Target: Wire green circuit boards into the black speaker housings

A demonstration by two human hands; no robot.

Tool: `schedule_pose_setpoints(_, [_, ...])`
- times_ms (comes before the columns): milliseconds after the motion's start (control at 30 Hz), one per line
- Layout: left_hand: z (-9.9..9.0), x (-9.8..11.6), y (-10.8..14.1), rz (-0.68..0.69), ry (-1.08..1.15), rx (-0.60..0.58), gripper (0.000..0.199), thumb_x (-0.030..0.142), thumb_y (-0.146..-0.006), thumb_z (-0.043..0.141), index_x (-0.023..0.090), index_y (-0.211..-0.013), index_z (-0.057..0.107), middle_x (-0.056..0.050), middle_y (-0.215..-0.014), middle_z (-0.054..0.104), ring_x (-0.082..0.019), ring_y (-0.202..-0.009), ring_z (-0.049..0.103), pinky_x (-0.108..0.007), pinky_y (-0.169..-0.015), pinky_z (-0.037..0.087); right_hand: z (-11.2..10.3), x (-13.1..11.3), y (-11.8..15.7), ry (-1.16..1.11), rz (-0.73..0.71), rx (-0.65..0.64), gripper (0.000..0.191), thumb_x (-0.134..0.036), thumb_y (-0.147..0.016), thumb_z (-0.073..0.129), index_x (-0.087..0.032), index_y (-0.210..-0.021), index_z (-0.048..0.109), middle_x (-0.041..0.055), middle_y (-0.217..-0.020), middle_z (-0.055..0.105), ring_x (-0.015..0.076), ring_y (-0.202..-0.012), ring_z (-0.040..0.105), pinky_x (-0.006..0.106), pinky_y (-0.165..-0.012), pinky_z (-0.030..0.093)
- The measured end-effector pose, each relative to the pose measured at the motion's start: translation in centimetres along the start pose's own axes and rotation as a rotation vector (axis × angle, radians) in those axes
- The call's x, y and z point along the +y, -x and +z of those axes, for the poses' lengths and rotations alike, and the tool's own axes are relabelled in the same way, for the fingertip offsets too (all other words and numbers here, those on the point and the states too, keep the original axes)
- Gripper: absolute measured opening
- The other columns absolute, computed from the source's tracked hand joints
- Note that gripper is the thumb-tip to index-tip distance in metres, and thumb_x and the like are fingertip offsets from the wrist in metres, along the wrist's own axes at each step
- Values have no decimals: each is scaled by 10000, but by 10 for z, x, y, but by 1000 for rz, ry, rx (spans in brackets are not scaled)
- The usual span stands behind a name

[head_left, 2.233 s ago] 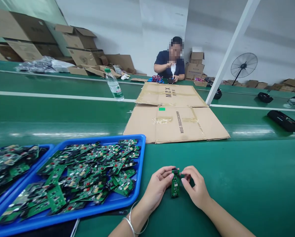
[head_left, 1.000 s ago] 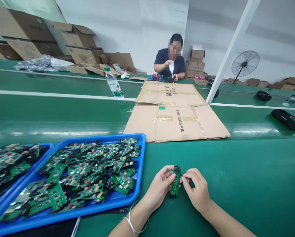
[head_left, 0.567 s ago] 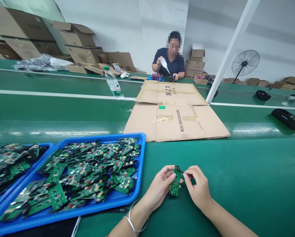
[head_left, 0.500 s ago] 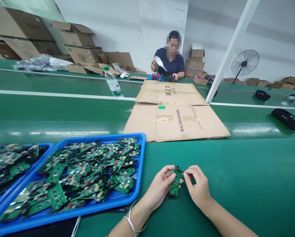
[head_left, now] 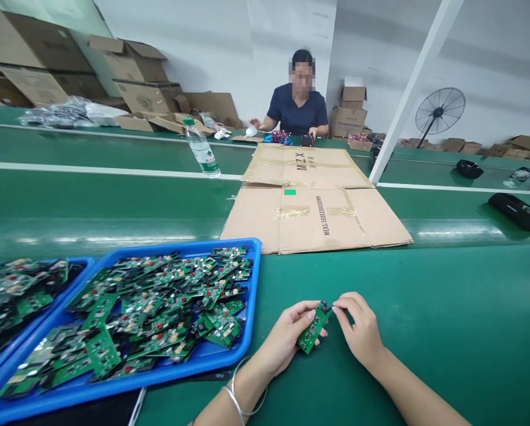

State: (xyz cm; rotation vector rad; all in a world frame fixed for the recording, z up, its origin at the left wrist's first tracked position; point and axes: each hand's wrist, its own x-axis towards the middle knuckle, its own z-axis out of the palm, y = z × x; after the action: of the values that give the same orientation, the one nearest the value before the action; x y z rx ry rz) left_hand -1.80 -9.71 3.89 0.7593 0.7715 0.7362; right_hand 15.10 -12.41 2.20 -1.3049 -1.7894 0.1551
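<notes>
Head view, near: left hand pinching a small green circuit board, tilted just above the green tabletop; right hand closed fingertip-tight on a tiny dark part at the board's top end. Left: blue tray heaped with boards; beyond, flattened cardboard, water bottle, seated co-worker. Risk: such a narrow pinch could slip, dropping the part or bending it.

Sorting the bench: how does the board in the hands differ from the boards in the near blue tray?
The held board is single, lifted and tilted between the left hand and right hand; the tray boards lie piled and overlapping in the blue tray. The held board is pinched by fingers; the tray boards are untouched. Both are green circuit boards.
</notes>
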Motion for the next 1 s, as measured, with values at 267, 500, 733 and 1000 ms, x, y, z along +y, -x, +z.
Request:
schedule_pose_setpoints(267, [-5,1,-3,3,-227,-52,324,362,-758,650,133,-984,692,-8,-599,661,-125,-505,584,-220,-501,441,-9,4,-3,-1,-126,-90,167,-147,-913,435,-202,-869,586,54,-817,606,171,-743,552,320,-679,431])
schedule_pose_setpoints(500, [-11,9,-3,13,-364,-110,278,398,-731,664,152,-859,688,6,-645,638,-126,-500,600,-205,-457,421,-14,0,-8,-9,-184,-194,199,-145,-920,418,-215,-863,595,43,-803,608,162,-706,527,298,-643,413])
schedule_pose_setpoints(733, [-10,15,0,-36,-495,-189,218,335,-753,635,150,-829,722,5,-606,623,-127,-492,592,-199,-453,425,-23,-3,-12,-57,-210,-414,227,-169,-940,387,-217,-850,590,40,-813,603,164,-726,498,299,-651,408])
schedule_pose_setpoints(1000, [-12,15,0,-42,-594,-235,235,323,-791,583,158,-883,724,-10,-661,624,-139,-525,610,-198,-464,440,-24,-2,-14,-138,-150,-479,245,-222,-952,377,-214,-846,597,43,-822,599,170,-753,497,311,-671,432])
